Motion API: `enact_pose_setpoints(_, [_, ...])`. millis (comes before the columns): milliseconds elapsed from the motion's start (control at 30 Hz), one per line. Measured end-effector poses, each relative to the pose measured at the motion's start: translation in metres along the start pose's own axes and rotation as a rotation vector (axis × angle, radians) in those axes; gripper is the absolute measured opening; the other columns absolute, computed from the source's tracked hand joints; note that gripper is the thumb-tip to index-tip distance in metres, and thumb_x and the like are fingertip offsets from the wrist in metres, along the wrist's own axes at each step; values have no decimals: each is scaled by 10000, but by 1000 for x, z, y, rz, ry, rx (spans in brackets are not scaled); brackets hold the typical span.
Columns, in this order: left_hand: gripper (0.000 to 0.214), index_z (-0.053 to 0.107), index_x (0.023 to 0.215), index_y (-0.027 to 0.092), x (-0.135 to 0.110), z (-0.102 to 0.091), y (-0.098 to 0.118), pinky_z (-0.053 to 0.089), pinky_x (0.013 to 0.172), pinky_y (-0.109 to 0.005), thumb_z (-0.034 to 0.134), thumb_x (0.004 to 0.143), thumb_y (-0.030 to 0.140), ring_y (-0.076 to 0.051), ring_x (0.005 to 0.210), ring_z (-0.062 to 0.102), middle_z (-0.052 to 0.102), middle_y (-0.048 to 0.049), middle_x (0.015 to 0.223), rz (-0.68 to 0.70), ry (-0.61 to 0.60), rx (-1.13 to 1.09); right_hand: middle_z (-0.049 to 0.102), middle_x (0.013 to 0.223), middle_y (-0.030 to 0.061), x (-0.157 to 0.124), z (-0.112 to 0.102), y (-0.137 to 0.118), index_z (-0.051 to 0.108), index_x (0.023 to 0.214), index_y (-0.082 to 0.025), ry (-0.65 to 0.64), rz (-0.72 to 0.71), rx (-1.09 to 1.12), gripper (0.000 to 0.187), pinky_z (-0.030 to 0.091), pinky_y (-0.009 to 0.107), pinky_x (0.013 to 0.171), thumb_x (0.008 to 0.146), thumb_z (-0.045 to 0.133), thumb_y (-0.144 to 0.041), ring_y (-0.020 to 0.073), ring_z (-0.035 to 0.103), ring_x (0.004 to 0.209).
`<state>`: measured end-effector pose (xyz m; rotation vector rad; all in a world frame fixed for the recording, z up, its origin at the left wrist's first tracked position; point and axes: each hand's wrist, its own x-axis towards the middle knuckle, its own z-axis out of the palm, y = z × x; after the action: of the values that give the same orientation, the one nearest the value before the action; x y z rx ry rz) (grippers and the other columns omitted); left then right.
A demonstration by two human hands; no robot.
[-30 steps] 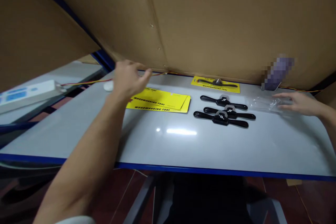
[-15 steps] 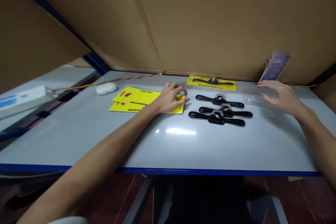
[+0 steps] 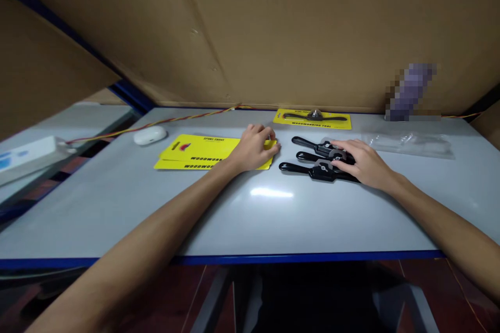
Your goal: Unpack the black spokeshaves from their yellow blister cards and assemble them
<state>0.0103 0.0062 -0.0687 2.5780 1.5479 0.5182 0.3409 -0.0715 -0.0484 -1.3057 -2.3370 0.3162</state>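
Observation:
My left hand [image 3: 253,148] rests with curled fingers on the right end of a stack of yellow printed cards [image 3: 201,152] lying on the grey table [image 3: 250,213]. My right hand [image 3: 361,163] lies over the right halves of three black two-handled tools [image 3: 308,156] set side by side in the middle of the table; its fingers bend down onto them, and I cannot see whether they grip one. A fourth black tool sits fixed on a yellow card [image 3: 312,118] by the back wall.
A white oval case [image 3: 149,136] lies left of the cards, with a red-yellow cable [image 3: 183,119] behind it. Clear plastic bags [image 3: 410,142] lie at the right. Brown cardboard walls [image 3: 297,31] close off the back. A white box [image 3: 27,153] sits on the neighbouring bench.
My right hand has moved left from the clear plastic bags onto the black tools. My left hand came down from the back left onto the yellow cards and now stays there.

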Motion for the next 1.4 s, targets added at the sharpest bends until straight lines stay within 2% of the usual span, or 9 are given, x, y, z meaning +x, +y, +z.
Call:
enact_pose_setpoints(167, [373,635,1026,186,-1,-2,6,456,938,-491,434,957,492,-319,1004,525,586,-127,997,25,12,47,718,1216,113,3,3,-5,637,1377,-250,11,9,6,459,520,487,945,972,589,-461,312,665,1070])
enact_pose_setpoints(300, [446,663,1091,172,-4,-15,14,455,951,-508,369,986,491,-329,1031,533,613,-155,1075,108,32,50,730,1198,109,5,0,-9,617,1405,-253,-21,53,-30,511,526,471,900,961,596,-506,317,675,1063])
enact_pose_setpoints(400, [451,674,1114,175,-7,-25,22,464,976,-495,381,980,490,-312,1038,562,646,-144,1110,208,16,-26,748,1169,104,6,-3,-11,606,1425,-260,-67,84,-58,544,530,480,854,968,566,-553,322,688,1018])
enact_pose_setpoints(500, [442,693,1156,195,-14,-28,35,457,1038,-506,414,983,490,-319,1147,596,678,-134,1213,360,-17,-64,726,1252,128,6,-5,-11,587,1446,-223,-109,54,-57,563,513,494,922,1004,494,-559,325,675,1079])
enact_pose_setpoints(600, [434,649,1315,224,-23,-22,51,449,1119,-486,423,1018,444,-301,1309,584,669,-113,1361,552,-65,-121,702,1287,140,5,-6,-10,572,1458,-199,-127,21,-45,564,482,493,1005,1030,431,-538,322,648,1142])
enact_pose_setpoints(700, [472,545,1466,219,-32,-13,64,491,1118,-467,425,1048,401,-282,1325,607,622,-125,1458,650,-96,-167,678,1246,149,4,-7,-9,564,1468,-205,-125,10,-34,566,482,487,1015,1039,395,-532,312,631,1132])
enact_pose_setpoints(900, [494,542,1486,197,-35,-7,65,583,1026,-468,395,1065,410,-292,1203,695,667,-154,1392,610,-123,-156,626,1338,136,2,-8,-13,591,1433,-237,-130,-29,-49,521,433,516,1085,1044,377,-509,316,577,1227])
enact_pose_setpoints(1167, [479,596,1440,197,-31,-8,60,583,1026,-533,418,1043,395,-322,1227,683,671,-153,1388,584,-115,-149,646,1409,108,-2,-11,-5,591,1426,-278,-100,10,-57,475,436,570,1088,1043,412,-493,339,580,1292])
enact_pose_setpoints(1400, [411,641,1341,171,-31,-9,60,595,980,-494,487,1011,362,-295,1139,707,705,-137,1324,645,-92,-73,591,1486,108,-3,-13,-9,544,1460,-284,-148,-51,-5,491,392,569,1143,1021,482,-494,338,530,1374])
